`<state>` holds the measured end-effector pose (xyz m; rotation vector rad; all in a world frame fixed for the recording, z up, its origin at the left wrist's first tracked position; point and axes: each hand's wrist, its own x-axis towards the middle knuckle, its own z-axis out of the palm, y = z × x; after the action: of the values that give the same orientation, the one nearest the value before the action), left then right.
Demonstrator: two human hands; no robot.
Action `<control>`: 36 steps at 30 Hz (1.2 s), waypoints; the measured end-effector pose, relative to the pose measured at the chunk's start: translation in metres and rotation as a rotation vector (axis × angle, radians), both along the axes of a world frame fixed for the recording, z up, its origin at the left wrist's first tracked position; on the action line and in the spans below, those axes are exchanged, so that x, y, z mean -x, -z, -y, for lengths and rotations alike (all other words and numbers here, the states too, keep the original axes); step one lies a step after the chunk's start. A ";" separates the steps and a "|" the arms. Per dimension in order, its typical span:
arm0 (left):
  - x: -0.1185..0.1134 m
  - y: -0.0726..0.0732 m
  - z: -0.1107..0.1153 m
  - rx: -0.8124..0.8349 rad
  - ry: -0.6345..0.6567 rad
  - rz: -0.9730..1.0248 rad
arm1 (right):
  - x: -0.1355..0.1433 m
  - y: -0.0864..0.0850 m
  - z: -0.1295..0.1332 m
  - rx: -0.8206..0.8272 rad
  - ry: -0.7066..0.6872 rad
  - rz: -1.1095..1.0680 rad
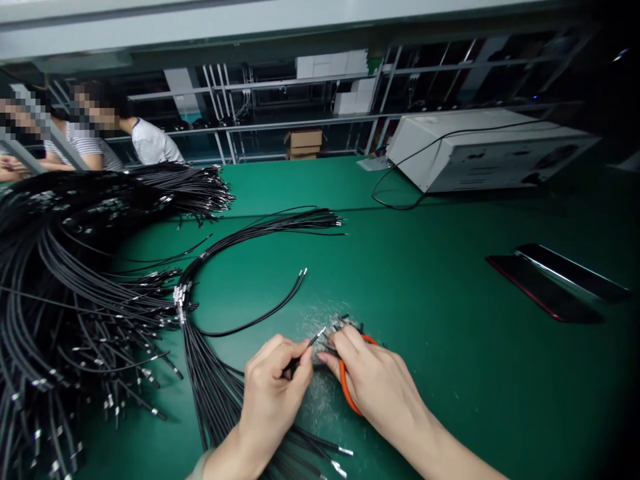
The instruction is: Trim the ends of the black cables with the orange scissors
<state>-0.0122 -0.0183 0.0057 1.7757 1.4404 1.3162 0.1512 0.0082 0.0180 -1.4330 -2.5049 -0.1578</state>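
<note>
My left hand (pixel 277 390) pinches a black cable (pixel 313 340) near its end, thumb against forefinger. The bare silvery tip of that cable points up and right toward my other hand. My right hand (pixel 373 373) is closed around an orange-handled hand tool (pixel 346 390), its fingertips close to the cable tip. The tool's working end is mostly hidden by the fingers, so its exact kind is unclear. Small black offcuts (pixel 344 317) and fine pale strands lie just beyond the fingertips. Under and beside my left hand runs a tied bundle of black cables (pixel 207 373).
A large heap of black cables (pixel 45 267) with metal ends covers the left of the green table (pixel 425 280). Two dark flat devices (pixel 550 287) lie at right. A pale metal box (pixel 470 153) with a black cord stands at the back. Co-workers (pixel 155 141) sit far left.
</note>
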 end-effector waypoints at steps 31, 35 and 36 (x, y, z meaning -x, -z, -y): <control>-0.002 -0.004 0.002 -0.021 0.025 0.003 | -0.006 0.001 0.000 0.227 0.016 -0.314; 0.005 -0.021 0.001 0.204 0.234 -0.016 | -0.013 -0.002 -0.008 0.196 0.089 -0.612; 0.009 -0.028 0.002 0.287 0.353 -0.049 | -0.015 -0.003 -0.010 0.182 0.108 -0.644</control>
<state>-0.0212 -0.0202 0.0332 1.7740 1.1992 0.8473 0.1666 0.0182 0.0207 -1.3974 -1.9495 0.4539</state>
